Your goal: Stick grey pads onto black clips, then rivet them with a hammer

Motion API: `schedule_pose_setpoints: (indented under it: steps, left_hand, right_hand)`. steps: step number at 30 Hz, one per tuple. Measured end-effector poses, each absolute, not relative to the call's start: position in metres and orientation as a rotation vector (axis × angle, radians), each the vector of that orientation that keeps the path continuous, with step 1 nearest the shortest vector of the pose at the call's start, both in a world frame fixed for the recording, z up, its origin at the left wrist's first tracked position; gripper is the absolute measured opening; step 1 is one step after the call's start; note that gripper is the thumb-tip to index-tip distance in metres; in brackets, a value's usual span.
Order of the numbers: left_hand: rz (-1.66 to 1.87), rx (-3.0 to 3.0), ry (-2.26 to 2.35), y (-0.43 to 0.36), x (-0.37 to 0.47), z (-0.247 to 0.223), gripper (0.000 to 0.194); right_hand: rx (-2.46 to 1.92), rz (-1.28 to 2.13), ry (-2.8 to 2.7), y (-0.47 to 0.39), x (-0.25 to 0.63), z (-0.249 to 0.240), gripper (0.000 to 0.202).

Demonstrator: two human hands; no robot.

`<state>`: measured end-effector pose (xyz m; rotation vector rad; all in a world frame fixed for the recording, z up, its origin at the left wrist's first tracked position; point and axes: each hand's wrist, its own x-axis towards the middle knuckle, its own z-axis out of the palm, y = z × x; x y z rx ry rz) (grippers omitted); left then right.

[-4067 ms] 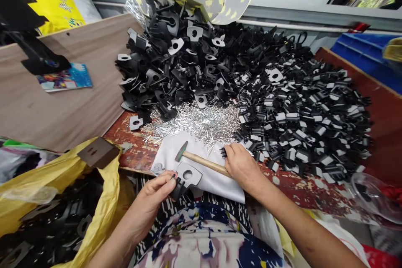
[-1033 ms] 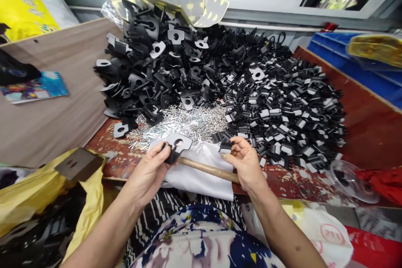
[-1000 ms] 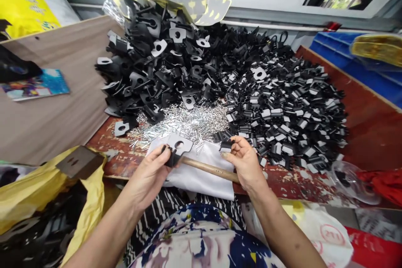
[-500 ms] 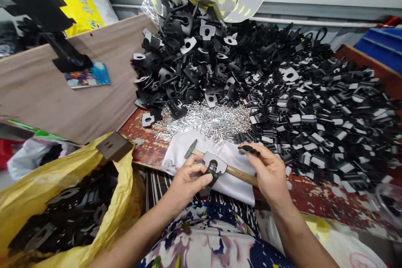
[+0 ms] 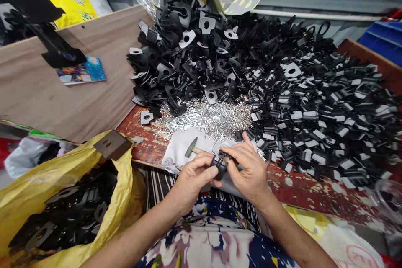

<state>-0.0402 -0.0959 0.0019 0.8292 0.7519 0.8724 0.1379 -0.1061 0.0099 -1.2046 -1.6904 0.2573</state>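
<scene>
My left hand (image 5: 197,176) pinches a black plastic clip part (image 5: 219,166) between thumb and fingers, above the white cloth (image 5: 176,146). From the other side my right hand (image 5: 248,167) is closed on a small black piece (image 5: 230,158), pressed against the clip part; fingers hide much of where they meet. A hammer (image 5: 191,147) lies on the cloth, its head showing to the left and its handle mostly covered by my hands. Just beyond the cloth is a heap of thin metal pins (image 5: 207,117).
Large black clip parts (image 5: 185,58) are piled at the back, small black pieces (image 5: 314,121) on the right. A yellow bag (image 5: 125,184) with black parts hangs at the left, a brown block (image 5: 113,144) on its rim. A blue crate (image 5: 383,42) stands far right.
My right hand has come left with the small black piece to the clip part in my left hand. The clip part has turned, and its flat grey face is less visible.
</scene>
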Motion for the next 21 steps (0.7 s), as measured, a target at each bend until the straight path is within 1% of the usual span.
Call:
schedule_pose_setpoints:
  steps: [5,11,13,16,18,21]
  left_hand:
    - [0.895,0.834,0.699,-0.095,-0.041,0.003,0.021]
    - [0.886,0.859,0.713,-0.091,-0.049,0.002,0.022]
    - [0.889,0.871,0.711,-0.09,-0.052,0.002,0.025]
    - [0.912,0.904,0.754,-0.088,-0.057,-0.001,0.028]
    - [0.948,0.941,0.818,-0.088,-0.064,-0.002,0.029]
    - [0.998,1.048,0.924,-0.087,-0.08,0.001,0.028]
  right_hand:
    - [-1.195,0.314,-1.694,-0.108,0.133,0.009,0.042]
    - [-1.133,0.293,-1.748,-0.11,0.125,0.003,0.053]
    - [-1.104,0.407,-1.729,-0.111,0.12,0.0,0.051]
    - [-1.115,0.71,-1.623,-0.112,0.112,-0.002,0.038]
    - [-1.125,0.851,-1.591,-0.11,0.107,0.0,0.032]
    - [-1.078,1.018,-1.732,-0.096,0.108,0.011,0.034]
